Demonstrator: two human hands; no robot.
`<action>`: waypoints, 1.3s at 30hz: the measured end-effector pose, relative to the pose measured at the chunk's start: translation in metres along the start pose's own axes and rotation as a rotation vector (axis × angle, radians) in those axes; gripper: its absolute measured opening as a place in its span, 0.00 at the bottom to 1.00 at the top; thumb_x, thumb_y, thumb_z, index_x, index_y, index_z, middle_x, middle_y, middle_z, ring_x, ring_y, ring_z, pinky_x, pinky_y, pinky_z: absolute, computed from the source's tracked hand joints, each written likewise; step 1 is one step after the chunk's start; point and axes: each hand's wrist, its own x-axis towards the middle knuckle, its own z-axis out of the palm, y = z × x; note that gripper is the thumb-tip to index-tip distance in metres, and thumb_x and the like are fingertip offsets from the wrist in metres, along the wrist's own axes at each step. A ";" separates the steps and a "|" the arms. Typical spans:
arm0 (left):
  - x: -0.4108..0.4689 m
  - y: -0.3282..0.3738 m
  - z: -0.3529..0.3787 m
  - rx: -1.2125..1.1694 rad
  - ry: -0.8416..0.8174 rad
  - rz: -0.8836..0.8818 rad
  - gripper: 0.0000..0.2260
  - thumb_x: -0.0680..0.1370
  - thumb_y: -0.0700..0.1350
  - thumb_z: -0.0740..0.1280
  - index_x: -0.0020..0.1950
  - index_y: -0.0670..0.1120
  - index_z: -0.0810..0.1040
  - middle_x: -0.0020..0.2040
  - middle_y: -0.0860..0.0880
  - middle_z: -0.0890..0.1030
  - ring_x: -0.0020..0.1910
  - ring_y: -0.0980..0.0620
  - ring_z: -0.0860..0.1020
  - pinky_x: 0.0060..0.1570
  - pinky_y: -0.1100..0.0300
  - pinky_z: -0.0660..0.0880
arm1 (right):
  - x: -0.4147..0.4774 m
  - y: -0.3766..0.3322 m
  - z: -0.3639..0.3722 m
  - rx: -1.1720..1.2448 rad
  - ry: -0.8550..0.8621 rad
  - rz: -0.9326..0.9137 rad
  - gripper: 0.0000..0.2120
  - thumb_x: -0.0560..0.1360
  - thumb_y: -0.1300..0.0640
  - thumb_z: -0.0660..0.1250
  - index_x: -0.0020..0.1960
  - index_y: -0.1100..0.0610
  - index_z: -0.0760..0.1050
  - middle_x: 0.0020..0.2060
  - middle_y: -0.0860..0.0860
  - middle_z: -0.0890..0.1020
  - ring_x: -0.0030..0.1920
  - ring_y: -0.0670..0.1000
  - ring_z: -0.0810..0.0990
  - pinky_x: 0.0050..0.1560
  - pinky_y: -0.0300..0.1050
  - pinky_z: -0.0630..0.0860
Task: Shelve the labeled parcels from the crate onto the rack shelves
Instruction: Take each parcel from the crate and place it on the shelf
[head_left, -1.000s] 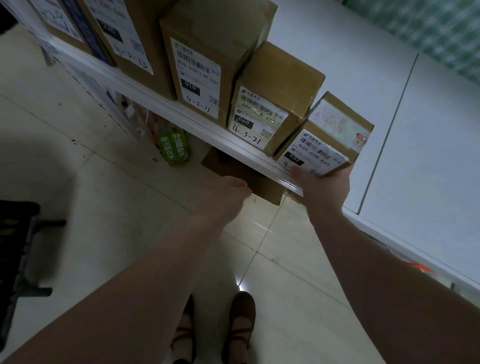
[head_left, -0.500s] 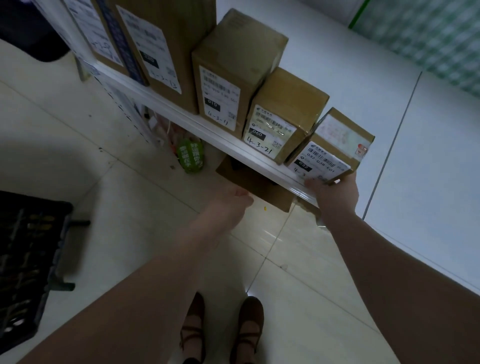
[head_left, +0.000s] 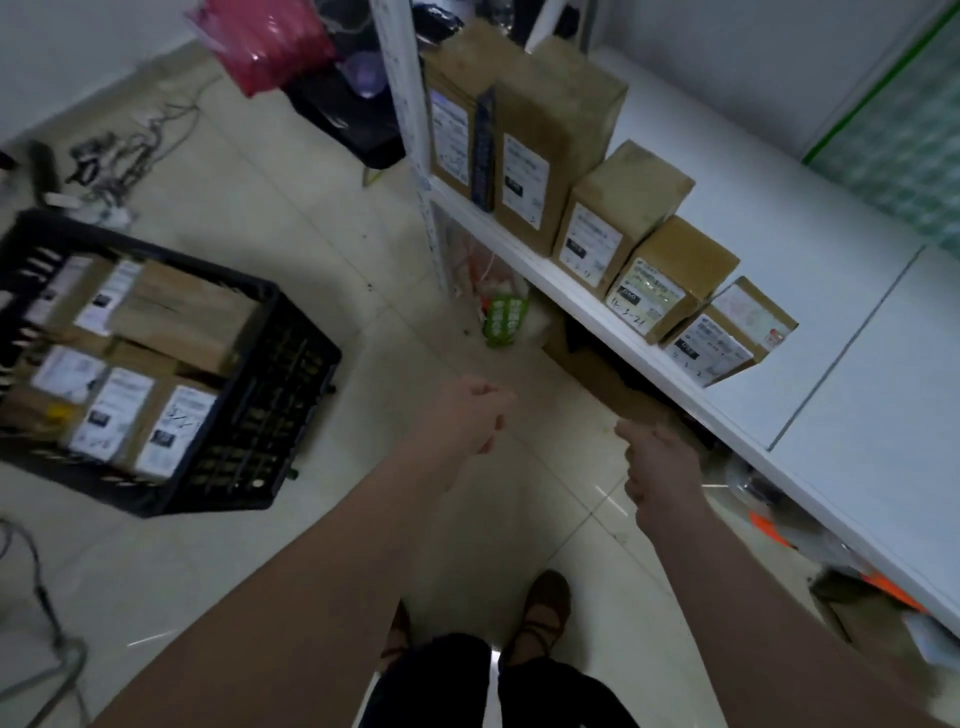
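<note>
A row of labeled cardboard parcels stands along the front of the white rack shelf (head_left: 810, 332). The smallest parcel (head_left: 727, 332) is last on the right, tilted, its front corner past the shelf edge. A black plastic crate (head_left: 249, 415) on the floor at the left holds several more labeled parcels (head_left: 140, 415). My left hand (head_left: 467, 415) hangs over the floor between crate and rack, fingers loosely curled, holding nothing. My right hand (head_left: 660, 467) hangs below the shelf edge, apart from the small parcel, also holding nothing.
A green packet (head_left: 504, 317) and a flat cardboard piece (head_left: 613, 379) lie on the floor under the shelf. A pink bag (head_left: 265, 47) and tangled cables (head_left: 119, 156) sit at the back left. My feet (head_left: 540, 608) stand on pale tiles.
My right hand has let go of the small parcel and dropped below the shelf edge. The view has swung left, bringing the crate into sight.
</note>
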 end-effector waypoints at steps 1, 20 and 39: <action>-0.010 -0.007 -0.013 -0.007 0.026 -0.022 0.05 0.79 0.44 0.65 0.45 0.45 0.77 0.33 0.49 0.72 0.31 0.54 0.69 0.36 0.60 0.71 | -0.016 0.005 0.007 -0.032 -0.023 -0.007 0.10 0.75 0.57 0.70 0.37 0.55 0.73 0.29 0.51 0.67 0.26 0.48 0.61 0.24 0.40 0.59; -0.195 -0.205 -0.430 -0.289 0.534 -0.069 0.06 0.79 0.39 0.62 0.51 0.43 0.79 0.32 0.45 0.69 0.29 0.50 0.65 0.34 0.60 0.68 | -0.306 0.127 0.323 -0.342 -0.498 -0.096 0.09 0.77 0.58 0.65 0.38 0.54 0.76 0.30 0.51 0.71 0.27 0.49 0.65 0.26 0.40 0.61; -0.139 -0.206 -0.556 -0.340 0.367 -0.101 0.07 0.80 0.42 0.64 0.55 0.42 0.78 0.41 0.45 0.75 0.39 0.48 0.73 0.41 0.55 0.73 | -0.316 0.100 0.444 -0.581 -0.448 -0.108 0.02 0.78 0.60 0.63 0.49 0.56 0.75 0.40 0.54 0.77 0.36 0.50 0.73 0.34 0.40 0.72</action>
